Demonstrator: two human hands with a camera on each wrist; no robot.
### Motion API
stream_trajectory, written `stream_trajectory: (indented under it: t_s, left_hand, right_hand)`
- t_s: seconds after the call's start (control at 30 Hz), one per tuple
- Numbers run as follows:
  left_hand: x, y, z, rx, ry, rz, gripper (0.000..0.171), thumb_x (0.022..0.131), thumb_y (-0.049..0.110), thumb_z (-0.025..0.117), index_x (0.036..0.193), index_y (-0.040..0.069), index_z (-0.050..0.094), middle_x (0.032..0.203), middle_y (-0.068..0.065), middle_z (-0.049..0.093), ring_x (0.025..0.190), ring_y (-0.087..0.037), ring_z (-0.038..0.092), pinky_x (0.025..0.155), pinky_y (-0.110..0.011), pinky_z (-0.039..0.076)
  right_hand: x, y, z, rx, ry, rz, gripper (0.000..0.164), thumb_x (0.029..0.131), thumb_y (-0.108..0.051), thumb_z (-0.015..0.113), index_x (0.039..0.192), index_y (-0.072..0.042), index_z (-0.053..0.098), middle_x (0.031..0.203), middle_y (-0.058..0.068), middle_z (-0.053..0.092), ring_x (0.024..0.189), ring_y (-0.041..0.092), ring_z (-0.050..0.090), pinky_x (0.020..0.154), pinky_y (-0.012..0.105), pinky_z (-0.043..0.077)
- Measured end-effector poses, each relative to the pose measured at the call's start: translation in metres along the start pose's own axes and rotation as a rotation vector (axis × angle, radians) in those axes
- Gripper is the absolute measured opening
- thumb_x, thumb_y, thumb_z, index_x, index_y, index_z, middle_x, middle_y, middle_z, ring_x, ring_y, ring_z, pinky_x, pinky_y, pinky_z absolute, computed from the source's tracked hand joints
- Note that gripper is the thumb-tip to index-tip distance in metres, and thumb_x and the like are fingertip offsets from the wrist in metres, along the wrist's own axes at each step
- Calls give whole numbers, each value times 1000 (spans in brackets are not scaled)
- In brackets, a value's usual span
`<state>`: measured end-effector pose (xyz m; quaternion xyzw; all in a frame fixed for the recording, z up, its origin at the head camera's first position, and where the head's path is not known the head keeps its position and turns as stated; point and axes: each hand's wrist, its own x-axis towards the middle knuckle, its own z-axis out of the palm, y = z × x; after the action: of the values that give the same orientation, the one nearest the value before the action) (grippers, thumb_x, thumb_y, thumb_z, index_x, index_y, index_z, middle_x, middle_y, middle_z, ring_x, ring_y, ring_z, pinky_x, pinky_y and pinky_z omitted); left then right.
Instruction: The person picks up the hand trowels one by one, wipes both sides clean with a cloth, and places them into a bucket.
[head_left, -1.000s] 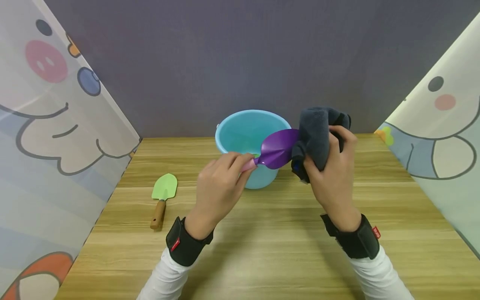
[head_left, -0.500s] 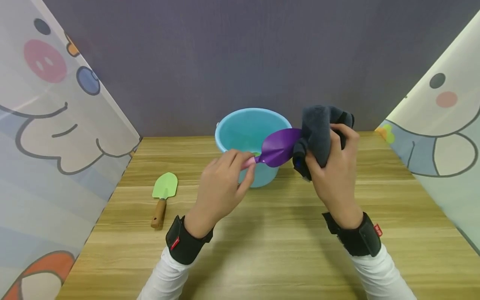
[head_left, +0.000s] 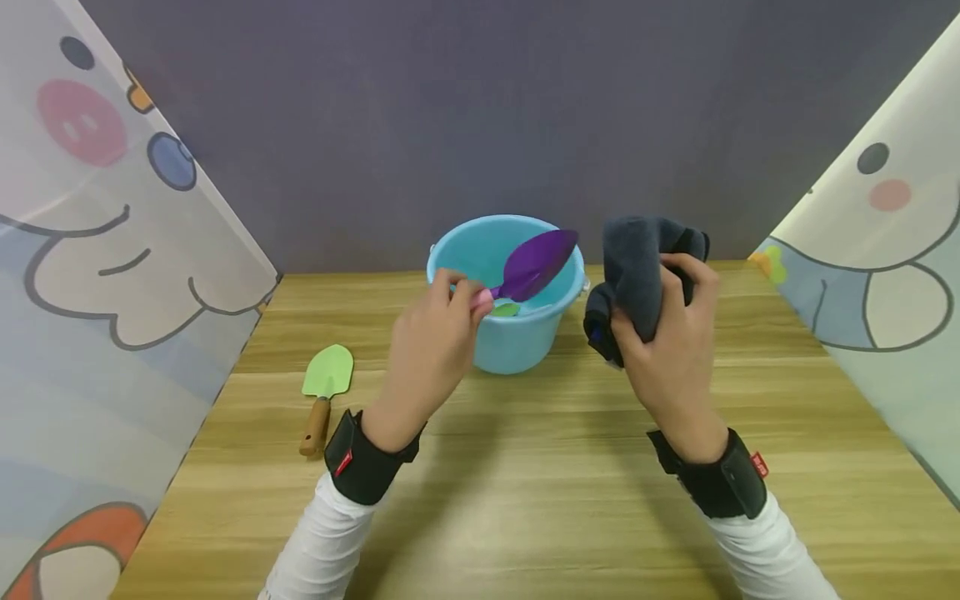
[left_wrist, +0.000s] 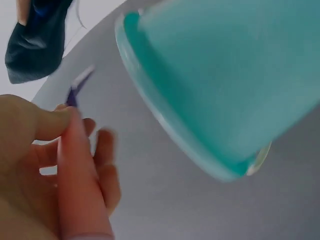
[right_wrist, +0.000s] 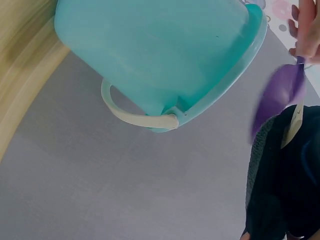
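My left hand (head_left: 431, 350) pinches the pink handle (left_wrist: 82, 185) of a toy trowel whose purple blade (head_left: 536, 265) hangs over the mouth of a light blue bucket (head_left: 517, 342). In the left wrist view the thumb lies along the handle near its neck. To the right of the bucket, my right hand (head_left: 675, 358) grips a bunched dark grey cloth (head_left: 632, 267), held apart from the blade. Something green (head_left: 506, 309) shows inside the bucket, mostly hidden by its wall and the trowel.
A second trowel, with a light green blade (head_left: 330, 371) and brown handle, lies on the wooden table (head_left: 570, 492) at the left. A grey wall (head_left: 480, 108) stands right behind the bucket. Cartoon-printed panels (head_left: 97, 275) flank both sides. The bucket's pale carry handle (right_wrist: 140, 119) hangs down.
The purple blade has come away from the cloth, moving left and up over the bucket's opening. My left hand has shifted slightly up and left; the right hand stays nearly still with the cloth.
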<state>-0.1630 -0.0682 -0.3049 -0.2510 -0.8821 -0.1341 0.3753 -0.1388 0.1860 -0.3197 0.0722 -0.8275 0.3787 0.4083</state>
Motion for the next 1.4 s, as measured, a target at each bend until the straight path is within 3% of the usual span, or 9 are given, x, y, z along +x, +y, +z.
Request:
stream_trajectory:
  t_s: [0.2, 0.3, 0.4, 0.5, 0.63, 0.87, 1.07, 1.23, 1.4]
  left_hand:
    - [28, -17, -6, 212, -74, 41, 27, 101, 29, 63, 90, 6, 70, 94, -10, 65, 47, -20, 52, 40, -33, 37]
    - [41, -23, -4, 267, -175, 75, 28, 100, 25, 65, 78, 7, 66, 87, -10, 60, 47, -16, 42, 42, -29, 30]
    - [53, -25, 4, 292, -296, 109, 29, 100, 7, 59, 71, 10, 61, 81, -8, 54, 52, -12, 31, 47, -27, 25]
    - [63, -25, 14, 285, -412, 145, 32, 95, -7, 50, 69, 11, 56, 78, -6, 46, 59, -12, 27, 50, -28, 28]
    - [76, -20, 28, 230, -538, 156, 32, 93, -9, 49, 70, 13, 49, 77, -3, 37, 66, -13, 30, 54, -29, 31]
    - [92, -8, 57, 154, -612, 129, 43, 86, -13, 46, 65, 17, 24, 72, 2, 20, 67, -13, 23, 58, -27, 23]
    - [93, -1, 81, 190, -717, 130, 44, 94, -4, 51, 63, 17, 28, 68, 2, 24, 65, -12, 29, 58, -26, 28]
    - [91, -2, 92, 153, -897, 99, 38, 99, 7, 56, 67, 16, 38, 70, 2, 37, 70, -13, 40, 65, -30, 35]
    - [91, -4, 91, 114, -1047, 39, 38, 102, 27, 57, 70, 17, 39, 71, 2, 37, 73, -14, 45, 71, -32, 37]
  right_hand:
    - [1, 0, 3, 10, -11, -1, 49, 88, -30, 67, 129, -5, 60, 141, 27, 40, 126, 42, 48, 99, 59, 39]
    - [1, 1, 4, 13, -19, -4, 48, 89, -30, 66, 129, -3, 59, 140, 29, 40, 125, 44, 48, 98, 59, 39]
    - [1, 2, 4, 14, -23, -8, 48, 89, -27, 66, 129, -3, 59, 140, 29, 40, 125, 44, 48, 99, 58, 39]
    - [1, 3, 3, 15, -19, -5, 47, 87, -24, 67, 129, -3, 60, 140, 27, 41, 125, 44, 48, 100, 58, 38]
    - [1, 6, -1, 9, -18, -2, 46, 87, -23, 66, 128, -2, 60, 140, 28, 41, 125, 44, 47, 100, 58, 37]
    - [-1, 11, -5, -19, -28, -10, 46, 89, -26, 67, 127, -2, 60, 140, 28, 42, 123, 46, 48, 98, 58, 37]
    - [-3, 11, -5, -19, -11, -2, 44, 87, -21, 69, 127, -4, 62, 141, 23, 43, 122, 44, 50, 97, 60, 37]
    - [-3, 12, -4, -35, -20, -3, 43, 86, -20, 69, 125, -2, 62, 140, 25, 43, 123, 44, 50, 96, 61, 38]
    - [-3, 13, -3, -41, -34, 0, 43, 88, -22, 69, 126, -2, 62, 140, 27, 43, 124, 45, 48, 97, 60, 38]
